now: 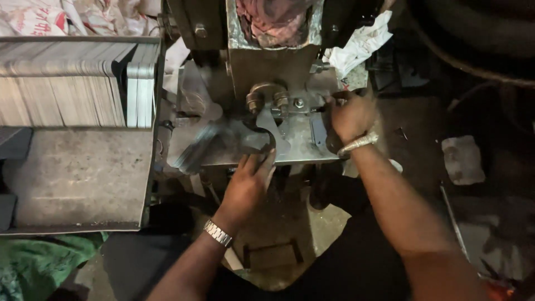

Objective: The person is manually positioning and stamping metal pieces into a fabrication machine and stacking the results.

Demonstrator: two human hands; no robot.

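Grey curved sheet-metal blank (266, 136) sits on the worn steel press bed (301, 146), left hand (248, 187) pinching its edge; right hand (350, 117) grips a dark lever. Feeding step; alignment needed.

- A row of thin grey metal sheets (61, 83) stands on edge at upper left, packed close together.
- Below that row lies a flat, dusty grey metal tray (78, 178).
- Green cloth (33, 265) is bunched in the lower left corner.
- A crumpled white rag (362, 42) sits near the top, right of centre.
- Pinkish cloth (273, 19) is stuffed in at top centre.
- A pale flat scrap (462, 160) lies on the dark floor (423, 122) at right.
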